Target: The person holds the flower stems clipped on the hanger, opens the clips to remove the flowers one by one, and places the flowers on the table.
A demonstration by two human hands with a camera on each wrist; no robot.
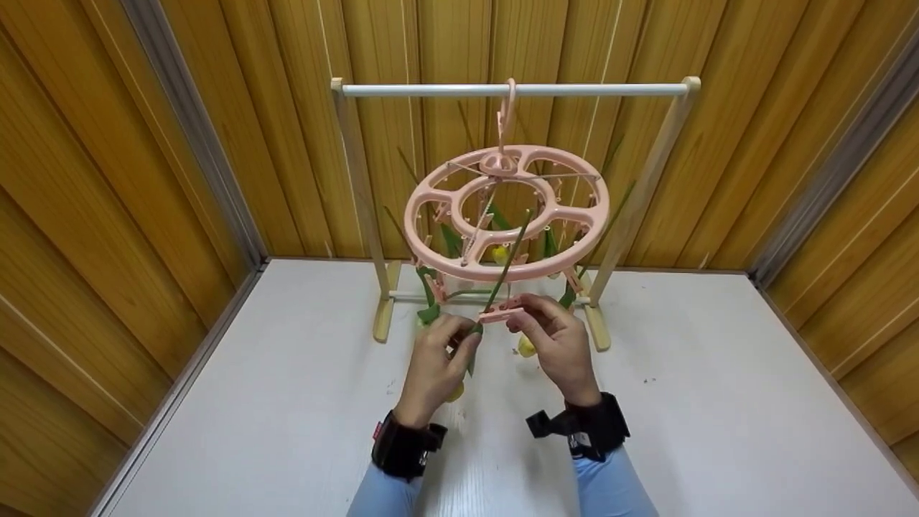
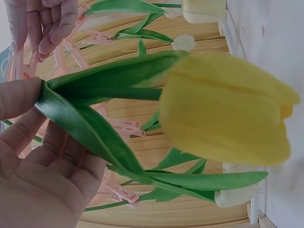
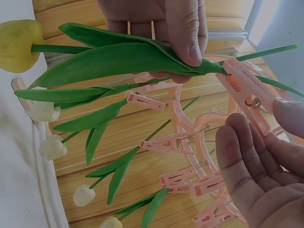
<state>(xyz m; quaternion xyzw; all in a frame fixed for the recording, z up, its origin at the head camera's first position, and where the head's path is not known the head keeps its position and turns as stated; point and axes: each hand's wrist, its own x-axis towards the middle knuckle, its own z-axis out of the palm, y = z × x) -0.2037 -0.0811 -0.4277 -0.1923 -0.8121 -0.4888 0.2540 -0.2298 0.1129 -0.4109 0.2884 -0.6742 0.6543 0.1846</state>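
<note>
In the head view my left hand (image 1: 436,362) pinches a yellow artificial tulip (image 2: 228,109) by its green stem, just where the leaves join. The flower hangs downward and the bare stem slants up past the rim of a round pink clip hanger (image 1: 506,273). My right hand (image 1: 563,352) holds a pink clothespin (image 3: 237,84) of this hanger between thumb and fingers. The clothespin's tip meets the stem just above the left fingertips; whether it clamps the stem I cannot tell. Several white and yellow tulips (image 3: 84,195) hang head-down from other clothespins (image 3: 146,101).
The hanger's hook (image 1: 509,108) hangs over the white bar (image 1: 431,90) of a rack with wooden legs (image 1: 646,183). Beneath is a white table (image 1: 287,424) with small dark specks (image 1: 650,380). Wood-patterned walls (image 1: 251,129) stand behind and at both sides.
</note>
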